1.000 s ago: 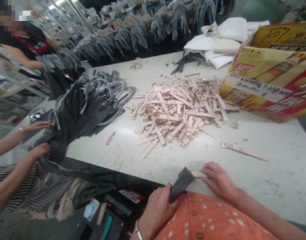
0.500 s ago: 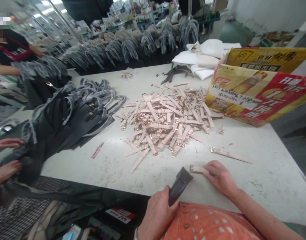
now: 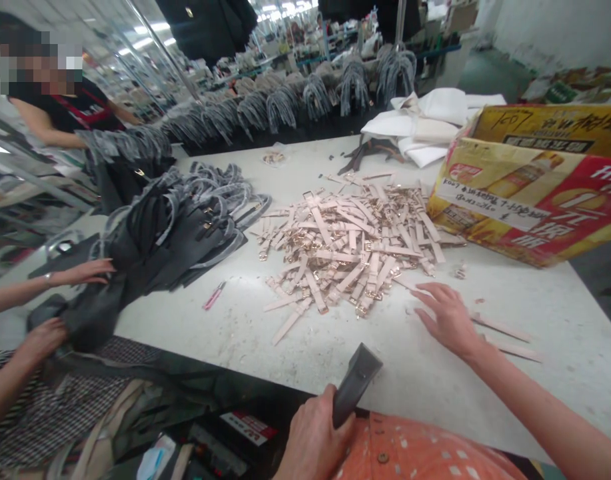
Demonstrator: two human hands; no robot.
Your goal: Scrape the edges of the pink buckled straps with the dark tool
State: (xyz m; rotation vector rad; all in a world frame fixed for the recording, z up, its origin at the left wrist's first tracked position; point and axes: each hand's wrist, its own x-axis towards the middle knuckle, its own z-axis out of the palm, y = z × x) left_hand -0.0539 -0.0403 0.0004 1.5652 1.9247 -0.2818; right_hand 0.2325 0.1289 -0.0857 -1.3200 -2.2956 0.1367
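My left hand (image 3: pixel 315 433) is wrapped round a dark grey object with a wide, flat, squared end (image 3: pixel 358 377), held at the table's front edge; its exact kind I cannot make out. Over the table my right hand (image 3: pixel 448 317) reaches forward with fingers apart and nothing visible in them. Just beyond its fingertips lies a heap of pale pink buckle straps (image 3: pixel 342 247) with gold-coloured buckles. Two separate straps (image 3: pixel 510 330) lie to the right of my right wrist, partly hidden behind it.
A yellow and red carton (image 3: pixel 515 200) stands at the right, with white sheets (image 3: pixel 425 123) behind. A pink cutter (image 3: pixel 214 297) lies left of the heap. Dark bags with wrapped handles (image 3: pixel 185 220) cover the left, where a co-worker's hands (image 3: pixel 88 272) work. Another person (image 3: pixel 80 110) stands beyond.
My right hand has let go of the strap it held, which now lies beside the other one, and has moved forward with opened fingers. The view has shifted left.
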